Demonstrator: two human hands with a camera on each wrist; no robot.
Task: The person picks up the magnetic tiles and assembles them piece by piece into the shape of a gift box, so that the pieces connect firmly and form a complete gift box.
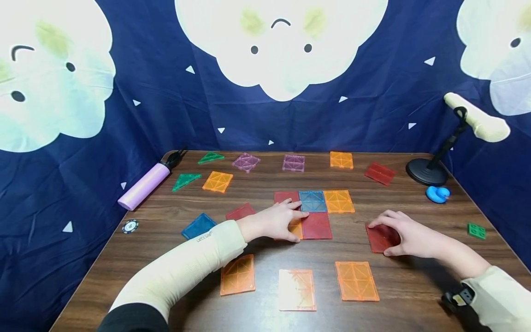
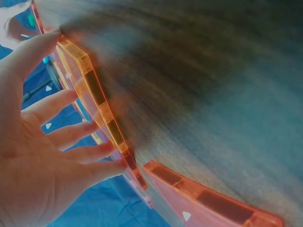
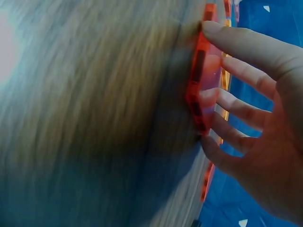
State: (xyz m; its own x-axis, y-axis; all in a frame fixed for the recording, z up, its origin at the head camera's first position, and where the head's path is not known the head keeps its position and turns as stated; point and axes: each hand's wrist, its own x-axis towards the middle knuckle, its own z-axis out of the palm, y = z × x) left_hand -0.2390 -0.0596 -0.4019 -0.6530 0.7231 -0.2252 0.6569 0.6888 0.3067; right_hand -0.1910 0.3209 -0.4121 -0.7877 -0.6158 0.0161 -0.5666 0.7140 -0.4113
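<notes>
Toward the middle of the table, translucent magnetic tiles lie edge to edge. The back row has a red tile (image 1: pixel 286 196), a blue tile (image 1: pixel 313 202) and an orange tile (image 1: pixel 339 201); in front are a partly covered orange tile (image 1: pixel 295 228) and a red tile (image 1: pixel 317 226). My left hand (image 1: pixel 277 220) rests over the left part of this group, fingers spread, its thumb at the front orange tile's near edge. To the right, my right hand (image 1: pixel 415 236) holds a red square tile (image 1: pixel 378 238) between thumb and fingers, close over the tabletop.
Three orange tiles (image 1: pixel 356 281) lie along the front. Left of the group are a blue tile (image 1: pixel 199 226) and a red tile (image 1: pixel 240 211). Several tiles line the back. Rightward stand a black-based stand (image 1: pixel 427 171), a blue duck (image 1: pixel 437 194) and a green brick (image 1: pixel 476 231). A poker chip (image 1: pixel 130 226) lies left.
</notes>
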